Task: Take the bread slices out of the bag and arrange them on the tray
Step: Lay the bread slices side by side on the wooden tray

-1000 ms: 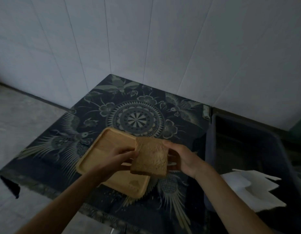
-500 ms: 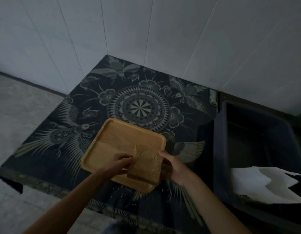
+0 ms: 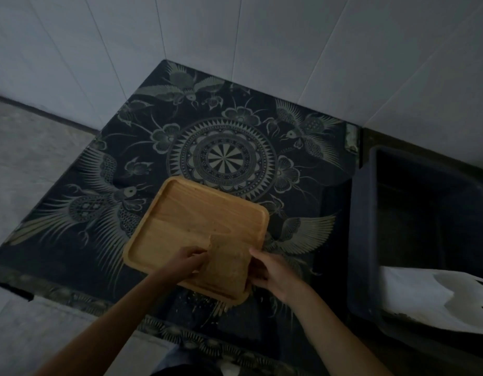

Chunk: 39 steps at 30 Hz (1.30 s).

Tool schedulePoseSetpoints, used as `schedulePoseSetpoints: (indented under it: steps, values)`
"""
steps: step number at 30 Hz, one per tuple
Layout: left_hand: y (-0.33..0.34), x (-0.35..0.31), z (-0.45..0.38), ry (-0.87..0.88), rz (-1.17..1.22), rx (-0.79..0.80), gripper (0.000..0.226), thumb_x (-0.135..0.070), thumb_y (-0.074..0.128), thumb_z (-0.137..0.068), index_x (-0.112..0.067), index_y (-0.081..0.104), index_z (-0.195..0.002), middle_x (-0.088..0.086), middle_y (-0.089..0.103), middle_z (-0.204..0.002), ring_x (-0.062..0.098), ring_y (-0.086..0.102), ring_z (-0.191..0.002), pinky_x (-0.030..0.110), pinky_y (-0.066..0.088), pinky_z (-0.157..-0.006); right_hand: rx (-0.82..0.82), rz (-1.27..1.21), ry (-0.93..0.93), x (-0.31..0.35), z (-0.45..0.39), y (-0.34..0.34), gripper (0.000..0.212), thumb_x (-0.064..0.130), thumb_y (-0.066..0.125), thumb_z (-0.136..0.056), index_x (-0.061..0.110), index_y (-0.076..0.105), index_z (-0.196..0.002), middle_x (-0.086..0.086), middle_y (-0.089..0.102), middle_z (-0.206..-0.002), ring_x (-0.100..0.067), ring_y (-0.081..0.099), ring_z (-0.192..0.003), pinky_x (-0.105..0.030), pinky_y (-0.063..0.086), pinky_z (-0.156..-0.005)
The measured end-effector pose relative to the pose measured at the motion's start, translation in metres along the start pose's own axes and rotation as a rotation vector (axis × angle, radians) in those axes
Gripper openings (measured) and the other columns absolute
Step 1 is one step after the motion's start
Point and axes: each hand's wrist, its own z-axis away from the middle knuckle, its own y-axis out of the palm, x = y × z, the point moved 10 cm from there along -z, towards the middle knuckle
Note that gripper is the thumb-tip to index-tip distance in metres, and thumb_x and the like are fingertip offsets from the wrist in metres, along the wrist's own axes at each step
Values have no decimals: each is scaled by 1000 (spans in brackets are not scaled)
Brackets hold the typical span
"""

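A brown bread slice (image 3: 228, 265) lies nearly flat in the near right corner of the square wooden tray (image 3: 186, 213). My left hand (image 3: 184, 263) pinches the slice's left edge. Its right edge is held by my right hand (image 3: 271, 272). The rest of the tray's surface is bare wood. The tray rests on a dark patterned tablecloth (image 3: 224, 156). A white bag (image 3: 425, 294) lies in the dark bin (image 3: 370, 240) at the right.
The cloth-covered table stands in a corner of white tiled walls (image 3: 262, 36). The bin stands close against the table's right side. Grey floor (image 3: 23, 158) lies to the left. Crumbs dot the cloth near the tray's front corner.
Both hands have lowered the bread slice from mid-air down onto the tray's near right corner. The slice has gone from upright to almost flat.
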Motion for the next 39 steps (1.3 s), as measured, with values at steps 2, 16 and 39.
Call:
schedulePoseSetpoints:
  steps: [2, 16, 39]
  values:
    - [0, 2, -2, -15, 0, 2, 29, -23, 54, -101, -10, 62, -126, 4, 65, -105, 14, 62, -91, 24, 51, -71, -22, -6, 6, 0, -1, -1, 23, 35, 76, -92, 20, 80, -108, -3, 80, -111, -22, 73, -107, -32, 62, -67]
    - [-10, -6, -1, 88, -95, -31, 14, -23, 62, -96, -21, 65, -110, 2, 66, -107, 17, 66, -94, 27, 54, -70, -106, 18, -104, 15, 5, 0, 25, 30, 71, -96, 24, 70, -120, -3, 68, -123, -21, 67, -112, -33, 65, -71]
    - [1, -8, 24, 52, 67, -97, 13, -12, 66, -93, -18, 63, -104, 12, 65, -106, 25, 67, -93, 34, 57, -69, 11, -41, -135, 7, 16, 7, 31, 26, 80, -89, 22, 69, -118, -4, 74, -121, -26, 70, -108, -41, 62, -74]
